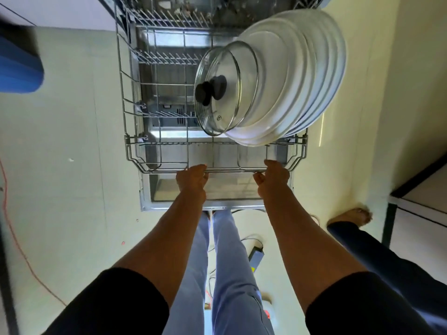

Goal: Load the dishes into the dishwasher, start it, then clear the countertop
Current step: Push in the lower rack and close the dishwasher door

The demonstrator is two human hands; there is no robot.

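The dishwasher's lower wire rack (135, 151) is pulled out over the open door (217, 201). Several white plates (297, 76) stand on edge in its right side, and two glass lids with black knobs (217, 88) lean against them. My left hand (192, 177) grips the rack's front rail left of centre. My right hand (273, 176) grips the same rail further right. The left half of the rack holds nothing.
The upper rack (169, 13) shows at the top edge. A blue object (17, 61) sits at the far left. Another person's foot (350, 215) and dark trouser leg stand to the right, beside a white cabinet (420, 197). An orange cable (14, 238) runs along the floor on the left.
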